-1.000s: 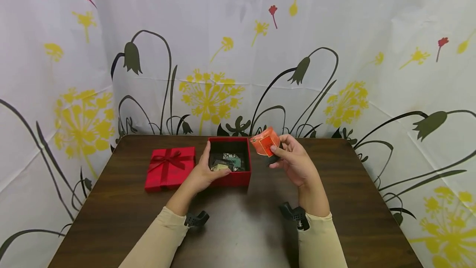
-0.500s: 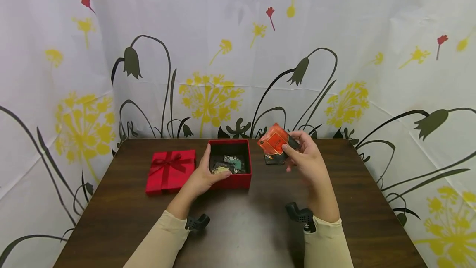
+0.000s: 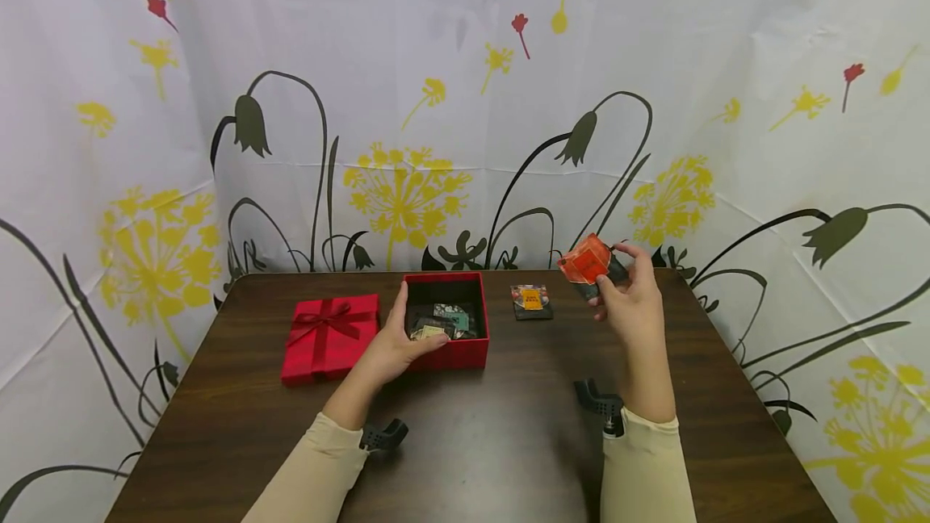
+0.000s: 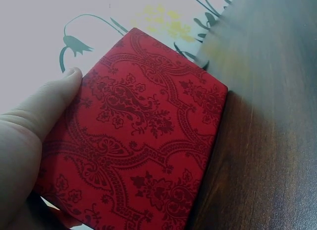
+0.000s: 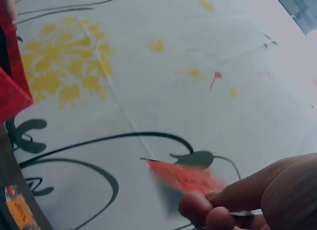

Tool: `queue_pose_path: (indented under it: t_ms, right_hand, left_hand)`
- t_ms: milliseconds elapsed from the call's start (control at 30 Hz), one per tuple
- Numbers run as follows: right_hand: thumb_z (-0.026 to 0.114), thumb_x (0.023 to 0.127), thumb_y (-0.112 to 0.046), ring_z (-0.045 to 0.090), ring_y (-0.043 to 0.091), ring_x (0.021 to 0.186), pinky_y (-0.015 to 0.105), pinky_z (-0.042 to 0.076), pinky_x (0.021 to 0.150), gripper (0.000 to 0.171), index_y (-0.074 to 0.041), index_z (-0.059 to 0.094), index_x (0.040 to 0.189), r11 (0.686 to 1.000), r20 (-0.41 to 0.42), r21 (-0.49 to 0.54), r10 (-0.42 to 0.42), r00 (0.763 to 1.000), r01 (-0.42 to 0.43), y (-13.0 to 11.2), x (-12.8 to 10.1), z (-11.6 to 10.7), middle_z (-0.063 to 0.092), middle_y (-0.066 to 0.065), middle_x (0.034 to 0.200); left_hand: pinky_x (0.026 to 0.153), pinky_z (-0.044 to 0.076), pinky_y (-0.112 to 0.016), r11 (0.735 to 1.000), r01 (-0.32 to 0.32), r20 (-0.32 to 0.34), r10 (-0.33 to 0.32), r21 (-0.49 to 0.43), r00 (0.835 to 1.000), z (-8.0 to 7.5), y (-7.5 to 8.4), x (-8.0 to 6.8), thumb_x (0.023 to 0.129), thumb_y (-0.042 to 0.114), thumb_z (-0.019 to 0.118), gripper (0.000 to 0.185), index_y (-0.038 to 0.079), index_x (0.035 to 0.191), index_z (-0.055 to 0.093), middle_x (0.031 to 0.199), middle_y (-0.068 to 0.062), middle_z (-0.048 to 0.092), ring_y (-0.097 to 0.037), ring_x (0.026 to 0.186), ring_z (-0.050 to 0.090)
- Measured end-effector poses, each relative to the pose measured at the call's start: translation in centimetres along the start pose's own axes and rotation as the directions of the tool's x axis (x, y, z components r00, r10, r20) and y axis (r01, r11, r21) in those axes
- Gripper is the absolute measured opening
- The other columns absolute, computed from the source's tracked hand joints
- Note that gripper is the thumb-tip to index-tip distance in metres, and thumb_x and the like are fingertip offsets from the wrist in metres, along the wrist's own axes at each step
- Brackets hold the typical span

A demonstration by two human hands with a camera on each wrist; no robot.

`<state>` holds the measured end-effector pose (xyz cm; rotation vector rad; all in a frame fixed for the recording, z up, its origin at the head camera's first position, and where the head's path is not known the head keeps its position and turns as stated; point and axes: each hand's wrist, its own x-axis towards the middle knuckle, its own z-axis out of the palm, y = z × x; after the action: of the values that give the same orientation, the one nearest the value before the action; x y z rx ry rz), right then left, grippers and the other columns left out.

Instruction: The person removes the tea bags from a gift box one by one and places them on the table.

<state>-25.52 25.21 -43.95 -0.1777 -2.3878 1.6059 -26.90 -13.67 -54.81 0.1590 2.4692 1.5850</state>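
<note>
Orange foil packet (image 3: 585, 262): pinched in right hand (image 3: 630, 305), right of open red cardboard box (image 3: 447, 343), which left hand (image 3: 395, 342) grips.

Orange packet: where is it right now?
In the head view the orange packet is pinched in the right hand, raised above the table's far right, right of the small dark packet beside the open red box.

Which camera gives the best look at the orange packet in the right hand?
The head view: the orange packet shows whole and sharp, pinched by the right hand. The right wrist view shows it blurred, partly behind fingers. The left wrist view misses it.
</note>
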Motion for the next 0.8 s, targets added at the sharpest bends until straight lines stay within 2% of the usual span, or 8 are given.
queue_pose_path:
  t_ms: [67,233,300,367,467,567,700,800]
  right_hand:
    - [0.064,0.109,-0.007,0.076,0.016,0.067,0.036,0.063,0.055,0.049,-0.021,0.051,0.154,1.000,-0.004,-0.012,0.008,1.000,-0.008,0.7,0.3,0.0,0.063,0.025,0.138]
    - [0.063,0.109,-0.006,0.073,0.009,0.065,0.034,0.066,0.063,0.038,-0.010,0.060,0.146,0.998,-0.032,-0.033,0.052,0.998,-0.053,2.4,1.3,0.0,0.064,0.022,0.120]
    - [0.064,0.108,-0.011,0.074,0.013,0.078,0.036,0.064,0.073,0.037,-0.009,0.060,0.144,0.994,-0.078,-0.087,0.067,0.995,-0.073,3.1,1.6,0.1,0.065,0.018,0.120]
    - [0.067,0.106,-0.015,0.072,0.024,0.094,0.041,0.057,0.081,0.035,-0.008,0.062,0.140,0.985,-0.133,-0.142,0.081,0.988,-0.100,3.8,1.8,0.1,0.067,0.019,0.119]
    - [0.069,0.104,-0.019,0.063,0.038,0.114,0.048,0.049,0.091,0.031,-0.005,0.065,0.132,0.972,-0.177,-0.189,0.106,0.979,-0.139,4.8,2.1,0.2,0.068,0.022,0.123]
    - [0.069,0.104,-0.019,0.065,0.039,0.113,0.045,0.050,0.086,0.032,-0.003,0.065,0.132,0.965,-0.167,-0.202,0.136,0.976,-0.169,6.0,2.5,0.2,0.069,0.023,0.122]
    - [0.068,0.104,-0.019,0.065,0.034,0.100,0.035,0.048,0.074,0.033,-0.003,0.065,0.132,0.952,-0.144,-0.229,0.173,0.974,-0.203,7.5,2.9,0.2,0.069,0.019,0.116]
    - [0.069,0.104,-0.020,0.064,0.032,0.095,0.033,0.048,0.071,0.034,-0.005,0.063,0.133,0.947,-0.136,-0.243,0.179,0.974,-0.208,8.7,3.2,0.2,0.069,0.018,0.114]
  left_hand:
    - [0.131,0.024,-0.071,1.000,-0.002,0.000,0.002,-0.004,1.000,0.0,0.0,0.0,0.089,0.056,0.086,0.132,0.036,0.175,-0.012,0.184,-0.016,0.006,-0.047,0.168,0.017]
    - [0.131,0.023,-0.071,1.000,-0.010,-0.002,0.010,-0.016,1.000,0.1,-0.1,0.0,0.088,0.055,0.087,0.132,0.037,0.175,-0.011,0.185,-0.015,0.006,-0.046,0.169,0.015]
    - [0.131,0.024,-0.071,1.000,-0.012,-0.003,0.012,-0.017,1.000,0.1,-0.1,0.0,0.088,0.055,0.087,0.132,0.038,0.175,-0.011,0.185,-0.014,0.005,-0.045,0.169,0.015]
    - [0.131,0.024,-0.072,1.000,-0.012,-0.003,0.012,-0.014,1.000,0.1,-0.2,0.1,0.089,0.055,0.087,0.131,0.038,0.175,-0.011,0.185,-0.014,0.006,-0.045,0.168,0.016]
    - [0.130,0.025,-0.072,1.000,-0.011,-0.003,0.011,-0.011,1.000,0.1,-0.2,0.1,0.088,0.056,0.086,0.132,0.037,0.175,-0.011,0.185,-0.014,0.006,-0.046,0.168,0.016]
    - [0.131,0.024,-0.072,1.000,-0.005,-0.008,0.005,-0.013,1.000,0.1,-0.2,0.1,0.087,0.056,0.087,0.133,0.037,0.175,-0.011,0.185,-0.014,0.006,-0.046,0.168,0.016]
    - [0.131,0.023,-0.072,1.000,-0.012,-0.013,0.011,-0.009,1.000,0.1,-0.2,0.1,0.088,0.055,0.087,0.133,0.035,0.176,-0.011,0.185,-0.015,0.005,-0.047,0.168,0.014]
    - [0.131,0.021,-0.072,1.000,-0.019,-0.012,0.019,-0.007,1.000,0.2,-0.2,0.1,0.089,0.055,0.086,0.132,0.033,0.176,-0.012,0.185,-0.016,0.004,-0.048,0.168,0.014]
